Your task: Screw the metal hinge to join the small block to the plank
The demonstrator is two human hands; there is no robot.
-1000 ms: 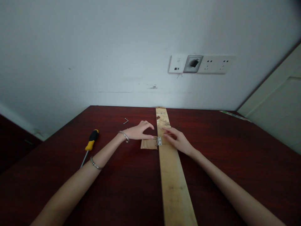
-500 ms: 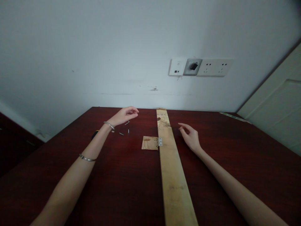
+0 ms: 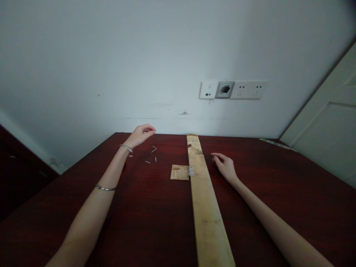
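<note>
1. Here's the pale wall [image 3: 111, 55], rising beyond both hands.
2. The dark red tabletop [image 3: 150, 215] spreads beneath them.
3. A white door [image 3: 333, 133] stands well off to the right of the right hand.
4. Now the long wooden board [image 3: 210, 215]! It lies between the two hands, running from the far edge of the table toward the person, its right edge near the right fingertips.
5. Up on the wall, a row of wall plates [image 3: 233, 90], a dark plug in the grey one, sits beyond and above the right hand.
6. Left hand [image 3: 141, 135]: out near the far edge of the table, thumb and fingertips drawn close; whether they touch or pinch anything, I cannot tell.
7. Right hand [image 3: 226, 167]: low over the table just beside the board, fingers loosely curled, index and thumb apart.
8. The small wood piece [image 3: 179, 173] lies against the board's left edge, between the hands and nearer the person than the left one.
9. Two silver bracelets [image 3: 105, 188] circle the left arm, one at the wrist, one on the forearm.
10. A metal hinge [image 3: 191, 171] sits at that wooden joint, left of the right hand.
11. And four little screws [image 3: 148, 162], two meeting in a V, lie just nearside and right of the left hand.
</note>
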